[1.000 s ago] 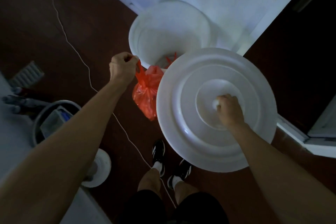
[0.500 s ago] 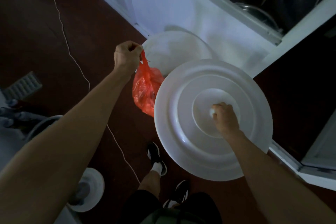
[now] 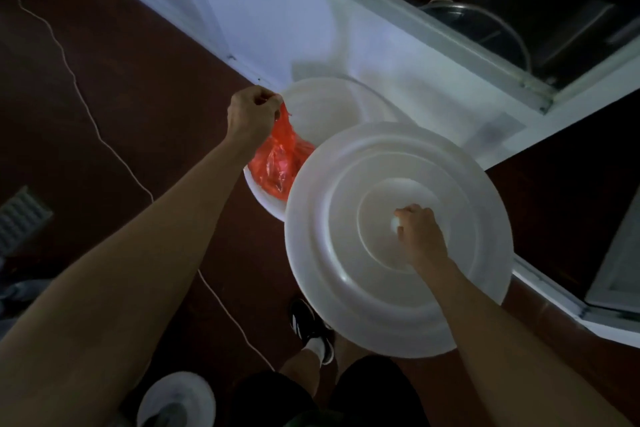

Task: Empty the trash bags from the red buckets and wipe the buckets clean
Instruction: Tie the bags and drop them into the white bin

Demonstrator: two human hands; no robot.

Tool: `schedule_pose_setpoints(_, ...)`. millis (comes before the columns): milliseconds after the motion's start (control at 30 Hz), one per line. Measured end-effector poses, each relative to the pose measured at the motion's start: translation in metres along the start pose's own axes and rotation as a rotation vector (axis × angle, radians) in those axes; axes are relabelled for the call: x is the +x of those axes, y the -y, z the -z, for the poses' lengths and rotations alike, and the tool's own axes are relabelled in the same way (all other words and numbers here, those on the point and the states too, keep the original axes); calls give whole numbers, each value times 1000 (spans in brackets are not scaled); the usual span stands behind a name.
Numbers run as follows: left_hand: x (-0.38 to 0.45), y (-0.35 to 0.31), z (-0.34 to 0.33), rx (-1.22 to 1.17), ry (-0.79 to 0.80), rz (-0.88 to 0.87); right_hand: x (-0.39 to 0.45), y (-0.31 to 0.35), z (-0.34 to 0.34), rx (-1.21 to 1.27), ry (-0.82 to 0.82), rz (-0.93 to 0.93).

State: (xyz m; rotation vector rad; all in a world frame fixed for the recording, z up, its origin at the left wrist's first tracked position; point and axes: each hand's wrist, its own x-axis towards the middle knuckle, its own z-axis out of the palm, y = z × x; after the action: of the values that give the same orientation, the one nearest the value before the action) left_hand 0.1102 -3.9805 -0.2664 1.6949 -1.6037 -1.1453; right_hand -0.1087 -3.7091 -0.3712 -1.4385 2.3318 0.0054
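A red-orange plastic trash bag [image 3: 280,159] hangs from my left hand [image 3: 251,116], which pinches its gathered top. The bag's lower part hangs over the near rim of a large white bin [image 3: 322,104] standing on the floor against a white wall. My right hand [image 3: 419,236] grips the knob at the middle of the bin's round white lid [image 3: 346,218], holding it up to the right of the bag. The lid hides the right part of the bin. No red bucket is in view.
A thin white cord [image 3: 97,135] runs across the dark red floor. My feet in black shoes [image 3: 311,326] stand below the lid. A white round object [image 3: 176,399] sits at the bottom left, a vent grille [image 3: 20,218] at the left, and shelving with a metal pot [image 3: 485,31] at the upper right.
My left hand has carried the bag from beside the bin's outside to over its near rim. The camera has tilted up. The lid stays in my right hand.
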Motion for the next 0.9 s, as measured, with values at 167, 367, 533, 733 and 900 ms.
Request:
schedule_pose_setpoints(167, 42, 15, -25, -5, 30, 109, 41, 4, -6, 5, 56, -2)
schedule_pose_setpoints(367, 79, 38, -54, -69, 115, 232, 79, 15, -18, -5, 110, 29)
schedule_pose_setpoints(533, 110, 66, -67, -53, 185, 257, 102, 29, -35, -4, 148, 17)
schedule_pose_setpoints(733, 138, 91, -74, 14, 353, 246, 131, 58, -52, -53, 189, -57)
schedule_pose_setpoints(900, 160, 115, -59, 258, 386, 137, 155, 83, -65, -67, 183, -78)
